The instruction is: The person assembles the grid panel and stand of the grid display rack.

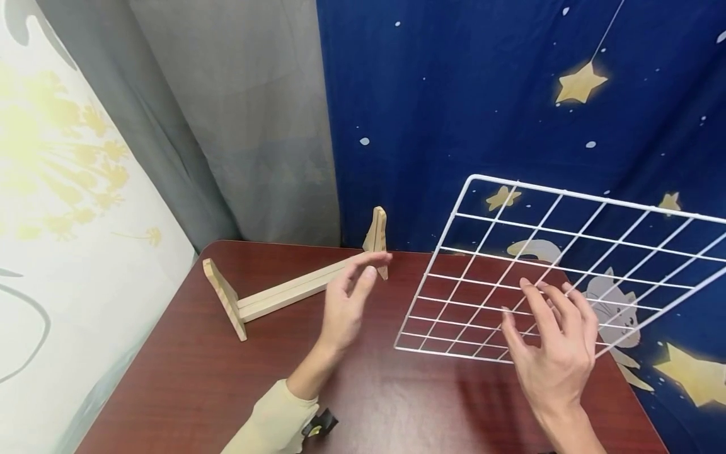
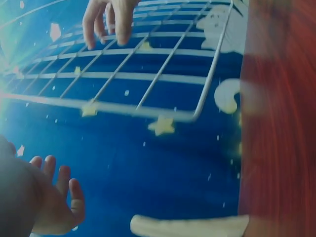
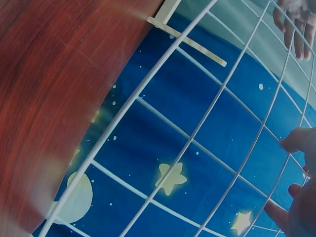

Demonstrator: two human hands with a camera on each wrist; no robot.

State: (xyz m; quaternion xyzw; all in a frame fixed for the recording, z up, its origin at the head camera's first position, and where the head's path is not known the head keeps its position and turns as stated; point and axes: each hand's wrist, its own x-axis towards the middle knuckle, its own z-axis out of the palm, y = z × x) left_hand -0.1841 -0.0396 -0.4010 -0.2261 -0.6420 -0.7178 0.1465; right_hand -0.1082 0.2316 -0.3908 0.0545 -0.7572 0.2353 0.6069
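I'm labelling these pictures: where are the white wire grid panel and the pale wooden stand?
White wire grid panel (image 3: 190, 139): right wrist view, a crossing of two wires.
Pale wooden stand (image 1: 290, 292): head view, on its long crossbar.

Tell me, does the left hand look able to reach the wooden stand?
Probably yes: the left hand looks empty and near the wooden stand, with the white wire grid off to the right.

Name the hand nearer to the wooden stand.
Left. In the head view, the left hand overlaps the wooden stand near its right end; the right hand is farther right, by the white wire grid.
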